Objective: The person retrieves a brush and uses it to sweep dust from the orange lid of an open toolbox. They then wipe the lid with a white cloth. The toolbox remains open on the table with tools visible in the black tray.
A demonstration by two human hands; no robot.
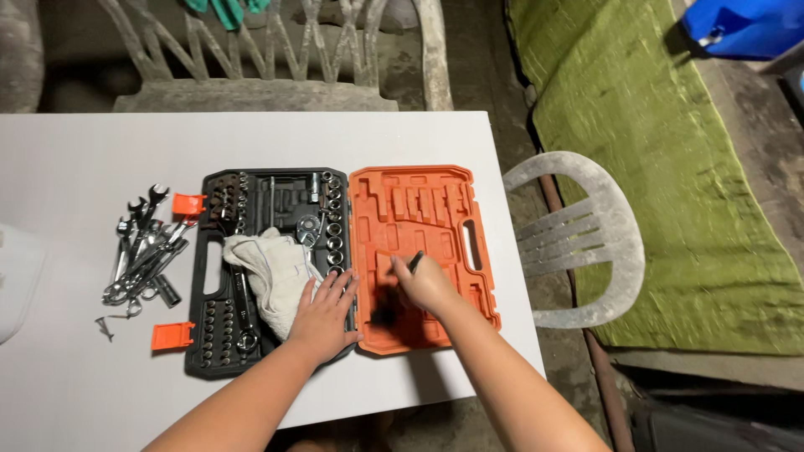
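I see an open tool case on the white table (75,159): black half (213,335) on the left packed with sockets (334,219), orange half (419,209) on the right with empty moulded slots. Two small orange latch tabs (188,204) stick out at the black half's left edge. A loose pile of wrenches (141,255) lies just left of the case.

My left hand (325,316) lies flat, grip released, fingers spread on a whitish rag (272,272) over the black half, near the hinge. My right hand (427,285) is clenched around a dark brush (388,308) (bristles blurred), pressed into the orange half's lower left slots. Both forearms come in from the bottom edge.
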